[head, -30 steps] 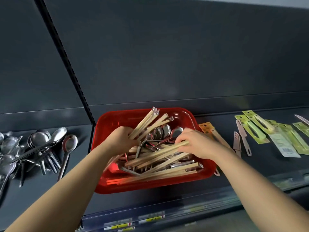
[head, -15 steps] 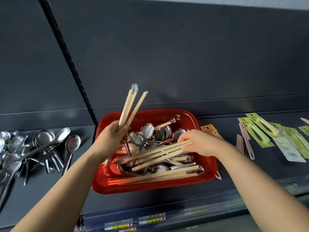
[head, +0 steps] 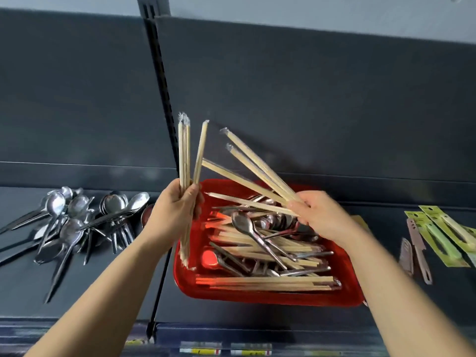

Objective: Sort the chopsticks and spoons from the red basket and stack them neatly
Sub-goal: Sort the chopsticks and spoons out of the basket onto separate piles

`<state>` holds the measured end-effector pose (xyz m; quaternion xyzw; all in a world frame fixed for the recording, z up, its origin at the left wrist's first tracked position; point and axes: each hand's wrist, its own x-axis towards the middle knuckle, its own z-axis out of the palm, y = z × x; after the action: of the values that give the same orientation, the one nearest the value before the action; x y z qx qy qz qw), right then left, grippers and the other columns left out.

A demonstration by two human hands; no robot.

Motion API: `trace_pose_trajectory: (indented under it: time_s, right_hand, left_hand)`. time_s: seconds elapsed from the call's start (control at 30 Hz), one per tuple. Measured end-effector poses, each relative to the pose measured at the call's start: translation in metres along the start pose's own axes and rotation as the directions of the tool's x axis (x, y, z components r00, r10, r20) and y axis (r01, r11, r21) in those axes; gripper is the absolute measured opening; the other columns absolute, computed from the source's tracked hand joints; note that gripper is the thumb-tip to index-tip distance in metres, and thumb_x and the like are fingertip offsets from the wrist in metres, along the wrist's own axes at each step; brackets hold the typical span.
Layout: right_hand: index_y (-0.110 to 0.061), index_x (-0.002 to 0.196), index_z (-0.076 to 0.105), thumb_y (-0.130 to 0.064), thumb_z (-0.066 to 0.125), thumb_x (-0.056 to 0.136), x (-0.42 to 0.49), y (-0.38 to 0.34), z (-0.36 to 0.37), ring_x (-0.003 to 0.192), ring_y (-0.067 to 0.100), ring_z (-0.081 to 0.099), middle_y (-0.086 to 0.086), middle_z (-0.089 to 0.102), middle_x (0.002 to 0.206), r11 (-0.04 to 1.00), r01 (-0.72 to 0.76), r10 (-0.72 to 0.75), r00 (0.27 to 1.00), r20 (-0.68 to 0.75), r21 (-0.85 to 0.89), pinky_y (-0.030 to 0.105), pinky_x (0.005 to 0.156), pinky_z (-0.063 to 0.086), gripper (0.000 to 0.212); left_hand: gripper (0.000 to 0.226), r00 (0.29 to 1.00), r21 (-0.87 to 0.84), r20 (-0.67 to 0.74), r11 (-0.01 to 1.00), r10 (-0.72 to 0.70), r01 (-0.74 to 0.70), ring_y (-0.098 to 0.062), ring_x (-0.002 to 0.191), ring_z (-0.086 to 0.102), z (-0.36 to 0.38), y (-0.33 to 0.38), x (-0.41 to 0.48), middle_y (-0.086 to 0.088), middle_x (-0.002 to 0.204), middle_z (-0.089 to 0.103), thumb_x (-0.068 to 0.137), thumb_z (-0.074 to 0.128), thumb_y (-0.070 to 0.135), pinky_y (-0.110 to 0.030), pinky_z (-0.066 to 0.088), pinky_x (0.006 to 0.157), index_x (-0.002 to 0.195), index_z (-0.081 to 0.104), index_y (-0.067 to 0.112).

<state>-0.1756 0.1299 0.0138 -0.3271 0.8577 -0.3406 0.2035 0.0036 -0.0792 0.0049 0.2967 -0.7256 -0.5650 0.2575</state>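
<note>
At far left on the dark shelf point(head: 23, 292), we see a heap of spoons point(head: 77, 220), loose and overlapping, well apart from the red basket point(head: 257, 299). Past the slotted upright point(head: 158, 99), the left hand point(head: 177, 212) is curled round a tight bundle of chopsticks point(head: 184, 150). It holds the bundle almost vertical, with the lower ends reaching down to the basket's left corner. One stick splays out from the top of the bundle.

Below and between the hands, the basket holds a tangle of unsorted spoons point(head: 240, 224) and loose chopsticks point(head: 265, 280). Some of these sticks lie parallel along the near wall.

Further right, the right hand point(head: 322, 215) pinches a fan of chopsticks point(head: 260, 166) near one end. The fan spreads up and leftward toward the bundle, and we cannot tell whether the nearest sticks touch.

We judge the sticks light, stiff and smooth. Several appear to be in thin clear sleeves, which likely makes them slip against one another. A fan gripped at one end is prone to shed a stick, so we would hold it nearer the middle and square the ends before stacking. The steel spoons look heavier and rigid, and are best lifted by the handle.

At far right lie packaged utensils point(head: 443, 235) and small brown knives point(head: 417, 251).
</note>
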Motion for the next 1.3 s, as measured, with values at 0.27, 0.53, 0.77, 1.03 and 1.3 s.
trace_pose_trajectory:
  time_s: [0.27, 0.53, 0.77, 1.03, 1.3]
  right_hand:
    - [-0.002, 0.081, 0.058, -0.026, 0.052, 0.096, 0.003, -0.093, 0.07, 0.052, 0.013, 0.04, 0.0, 0.048, 0.059, 0.983, 0.18, -0.179, 0.983, -0.033, 0.027, 0.032, 0.055, 0.033, 0.029]
    - [0.002, 0.086, 0.056, -0.023, 0.047, 0.098, -0.01, -0.234, 0.213, 0.049, 0.014, 0.033, 0.002, 0.042, 0.061, 0.952, 0.273, -0.285, 0.956, 0.076, 0.139, 0.026, 0.048, 0.027, 0.029]
    - [-0.001, 0.089, 0.056, -0.025, 0.045, 0.099, -0.033, -0.339, 0.361, 0.058, 0.018, 0.041, 0.006, 0.046, 0.067, 0.94, 0.276, -0.315, 0.926, 0.206, 0.199, 0.031, 0.055, 0.034, 0.029]
    - [0.0, 0.094, 0.055, -0.025, 0.039, 0.1, -0.025, -0.411, 0.474, 0.063, 0.021, 0.04, 0.007, 0.047, 0.072, 0.97, 0.2, -0.229, 0.943, 0.24, 0.14, 0.033, 0.056, 0.032, 0.029]
    - [-0.01, 0.077, 0.043, -0.019, 0.037, 0.1, 0.042, -0.454, 0.542, 0.058, 0.017, 0.033, 0.003, 0.042, 0.067, 0.979, 0.186, -0.201, 0.955, 0.218, 0.089, 0.029, 0.05, 0.026, 0.026]
  left_hand:
    - [0.022, 0.98, -0.369, -0.149, 0.927, -0.134, 0.071, -0.015, 0.05, 0.049, -0.095, -0.001, -0.02, -0.005, 0.062, 0.052, 0.101, 0.046, 0.022, -0.025, 0.045, 0.044, 0.085, 0.052, 0.008]
    - [0.019, 0.929, -0.249, -0.33, 0.965, -0.168, 0.086, -0.019, 0.062, 0.049, -0.274, -0.032, -0.083, -0.008, 0.074, 0.053, 0.101, 0.043, 0.02, -0.036, 0.045, 0.063, 0.094, 0.053, 0.006]
    - [0.018, 0.849, -0.107, -0.465, 0.968, -0.251, 0.228, -0.017, 0.059, 0.051, -0.437, -0.078, -0.141, -0.006, 0.071, 0.055, 0.099, 0.043, 0.018, -0.034, 0.046, 0.059, 0.093, 0.054, 0.005]
    - [0.022, 0.753, -0.018, -0.567, 0.918, -0.335, 0.396, -0.022, 0.061, 0.056, -0.558, -0.128, -0.144, -0.012, 0.074, 0.063, 0.096, 0.051, 0.026, -0.045, 0.053, 0.068, 0.088, 0.06, 0.007]
    - [0.024, 0.773, 0.125, -0.531, 0.87, -0.347, 0.477, -0.012, 0.051, 0.049, -0.625, -0.166, -0.058, -0.006, 0.067, 0.06, 0.097, 0.051, 0.022, -0.018, 0.041, 0.043, 0.09, 0.063, 0.002]
